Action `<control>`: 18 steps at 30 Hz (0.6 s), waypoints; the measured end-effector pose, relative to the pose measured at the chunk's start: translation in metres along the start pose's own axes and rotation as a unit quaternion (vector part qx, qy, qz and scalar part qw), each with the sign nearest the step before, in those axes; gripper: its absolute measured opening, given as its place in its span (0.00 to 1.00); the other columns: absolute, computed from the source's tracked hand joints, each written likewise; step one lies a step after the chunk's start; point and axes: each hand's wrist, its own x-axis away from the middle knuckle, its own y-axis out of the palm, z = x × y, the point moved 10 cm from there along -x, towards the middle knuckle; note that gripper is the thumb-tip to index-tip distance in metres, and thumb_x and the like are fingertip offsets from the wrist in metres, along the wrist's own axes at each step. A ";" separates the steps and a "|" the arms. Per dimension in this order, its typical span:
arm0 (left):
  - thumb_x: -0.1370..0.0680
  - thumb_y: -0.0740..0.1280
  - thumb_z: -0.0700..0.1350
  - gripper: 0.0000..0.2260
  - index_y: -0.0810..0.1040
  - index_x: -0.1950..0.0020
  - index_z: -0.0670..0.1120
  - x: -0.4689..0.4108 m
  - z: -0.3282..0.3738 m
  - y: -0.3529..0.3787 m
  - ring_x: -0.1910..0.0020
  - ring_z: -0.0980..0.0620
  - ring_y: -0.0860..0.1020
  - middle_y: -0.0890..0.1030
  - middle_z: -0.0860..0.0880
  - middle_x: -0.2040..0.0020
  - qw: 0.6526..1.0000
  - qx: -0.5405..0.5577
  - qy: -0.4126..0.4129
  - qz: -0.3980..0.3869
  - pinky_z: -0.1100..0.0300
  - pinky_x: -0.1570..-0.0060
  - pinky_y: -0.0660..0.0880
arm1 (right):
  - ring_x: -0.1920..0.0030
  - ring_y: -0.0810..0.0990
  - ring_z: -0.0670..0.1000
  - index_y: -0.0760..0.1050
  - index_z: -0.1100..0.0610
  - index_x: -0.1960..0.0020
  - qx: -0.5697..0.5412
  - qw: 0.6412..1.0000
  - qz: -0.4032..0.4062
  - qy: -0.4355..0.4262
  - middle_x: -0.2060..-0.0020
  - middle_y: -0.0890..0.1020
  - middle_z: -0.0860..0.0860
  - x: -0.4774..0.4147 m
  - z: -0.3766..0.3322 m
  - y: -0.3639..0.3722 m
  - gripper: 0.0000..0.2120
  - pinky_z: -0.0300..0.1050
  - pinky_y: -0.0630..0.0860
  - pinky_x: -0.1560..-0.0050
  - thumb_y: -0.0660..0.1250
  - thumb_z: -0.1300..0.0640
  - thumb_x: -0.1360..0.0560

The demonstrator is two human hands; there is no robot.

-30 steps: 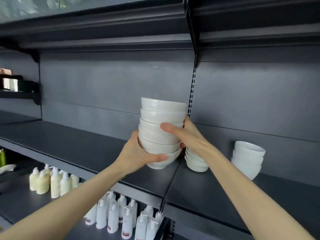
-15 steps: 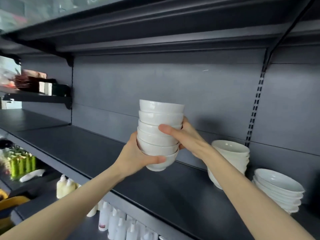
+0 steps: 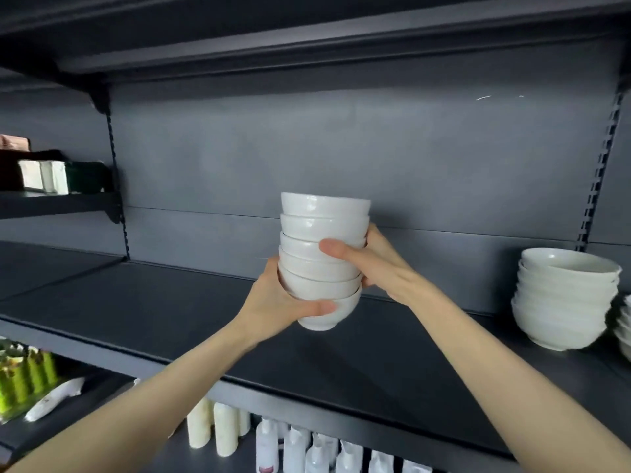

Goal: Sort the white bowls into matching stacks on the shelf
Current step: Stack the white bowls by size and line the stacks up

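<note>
The left hand (image 3: 273, 303) and right hand (image 3: 380, 264) grip the bowl stack (image 3: 322, 230) beyond the shelf (image 3: 164, 312) edge, well left of the resting stack (image 3: 563, 302); labels on the bottles (image 3: 293, 450) unreadable.

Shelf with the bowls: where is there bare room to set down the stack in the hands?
The shelf is bare from the left upright to the held stack, and again between it and the resting bowl stack on the right. The far right is crowded: a second stack sits close beside at the frame edge.
</note>
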 end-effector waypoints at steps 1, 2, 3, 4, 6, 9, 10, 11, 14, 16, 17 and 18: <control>0.37 0.80 0.37 0.26 0.72 0.50 0.58 -0.005 -0.004 -0.004 0.56 0.69 0.79 0.81 0.70 0.57 1.000 0.008 0.003 -0.008 0.74 0.62 0.74 | 0.55 0.78 0.34 0.68 0.42 0.45 0.004 1.000 0.010 0.005 0.52 0.78 0.34 -0.006 0.002 0.005 0.19 0.33 0.73 0.65 0.73 0.50 0.30; 0.36 0.79 0.36 0.26 0.70 0.51 0.59 -0.010 -0.008 -0.008 0.57 0.71 0.78 0.80 0.72 0.59 1.000 0.017 0.005 -0.017 0.75 0.63 0.74 | 0.52 0.77 0.35 0.67 0.43 0.43 0.007 1.000 0.020 0.007 0.49 0.77 0.36 -0.014 0.005 0.008 0.22 0.35 0.73 0.64 0.74 0.50 0.30; 0.36 0.79 0.34 0.27 0.70 0.51 0.59 -0.016 -0.013 -0.012 0.58 0.72 0.78 0.79 0.73 0.60 0.999 0.024 0.008 -0.025 0.76 0.63 0.73 | 0.49 0.76 0.36 0.66 0.43 0.42 0.013 0.999 0.029 0.011 0.47 0.76 0.37 -0.023 0.008 0.011 0.23 0.36 0.72 0.62 0.74 0.49 0.31; 0.36 0.78 0.34 0.27 0.70 0.51 0.59 -0.023 -0.019 -0.016 0.58 0.72 0.78 0.79 0.73 0.60 0.999 0.030 0.009 -0.031 0.76 0.63 0.73 | 0.49 0.76 0.36 0.66 0.42 0.43 0.019 0.999 0.033 0.013 0.47 0.76 0.38 -0.032 0.011 0.015 0.22 0.35 0.71 0.62 0.74 0.50 0.31; 0.36 0.79 0.34 0.27 0.70 0.50 0.59 -0.037 -0.033 -0.027 0.58 0.72 0.78 0.79 0.73 0.60 0.999 0.037 0.007 -0.037 0.76 0.63 0.73 | 0.54 0.76 0.33 0.68 0.41 0.50 0.032 0.999 0.033 0.012 0.50 0.76 0.36 -0.049 0.015 0.027 0.16 0.32 0.71 0.64 0.73 0.52 0.30; 0.36 0.79 0.35 0.27 0.70 0.51 0.59 -0.057 -0.062 -0.047 0.57 0.73 0.78 0.79 0.73 0.60 0.998 0.048 0.002 -0.037 0.76 0.63 0.73 | 0.62 0.78 0.29 0.69 0.42 0.53 0.028 0.999 0.029 0.010 0.55 0.78 0.35 -0.077 0.030 0.046 0.14 0.27 0.73 0.69 0.73 0.54 0.28; 0.37 0.80 0.36 0.27 0.70 0.51 0.59 -0.062 -0.072 -0.056 0.57 0.73 0.78 0.79 0.73 0.60 0.998 0.048 -0.001 -0.033 0.76 0.63 0.73 | 0.62 0.78 0.29 0.69 0.42 0.53 0.026 0.999 0.029 0.010 0.55 0.78 0.36 -0.088 0.036 0.053 0.14 0.27 0.73 0.70 0.73 0.55 0.29; 0.37 0.80 0.37 0.27 0.70 0.51 0.59 -0.068 -0.080 -0.065 0.57 0.73 0.78 0.79 0.73 0.59 0.999 0.046 -0.003 -0.029 0.76 0.63 0.73 | 0.60 0.79 0.31 0.69 0.42 0.52 0.029 0.999 0.027 0.010 0.53 0.78 0.36 -0.098 0.040 0.061 0.15 0.29 0.73 0.68 0.73 0.54 0.29; 0.37 0.80 0.37 0.27 0.70 0.50 0.59 -0.088 -0.106 -0.091 0.56 0.72 0.78 0.81 0.70 0.58 0.999 0.039 -0.011 -0.027 0.75 0.62 0.74 | 0.57 0.78 0.32 0.69 0.42 0.50 0.023 0.999 0.019 0.015 0.49 0.78 0.38 -0.132 0.055 0.085 0.17 0.30 0.73 0.66 0.75 0.52 0.30; 0.38 0.81 0.39 0.29 0.70 0.47 0.59 -0.099 -0.120 -0.112 0.54 0.70 0.78 0.82 0.64 0.54 0.999 0.040 -0.017 -0.014 0.74 0.61 0.74 | 0.54 0.78 0.33 0.68 0.42 0.49 0.026 1.000 0.015 0.011 0.48 0.78 0.39 -0.154 0.061 0.101 0.19 0.32 0.73 0.64 0.76 0.51 0.32; 0.38 0.81 0.39 0.29 0.70 0.47 0.59 -0.104 -0.126 -0.122 0.54 0.70 0.79 0.82 0.63 0.54 0.999 0.039 -0.018 -0.011 0.74 0.61 0.75 | 0.53 0.77 0.34 0.68 0.42 0.49 0.026 1.000 0.013 0.010 0.48 0.78 0.38 -0.164 0.063 0.110 0.19 0.33 0.73 0.63 0.76 0.51 0.32; 0.37 0.80 0.38 0.28 0.71 0.47 0.59 -0.109 -0.131 -0.132 0.54 0.70 0.79 0.82 0.64 0.54 0.999 0.036 -0.018 -0.012 0.74 0.61 0.74 | 0.53 0.77 0.34 0.68 0.42 0.50 0.022 1.000 0.011 0.012 0.49 0.78 0.37 -0.174 0.065 0.119 0.18 0.33 0.73 0.63 0.75 0.52 0.31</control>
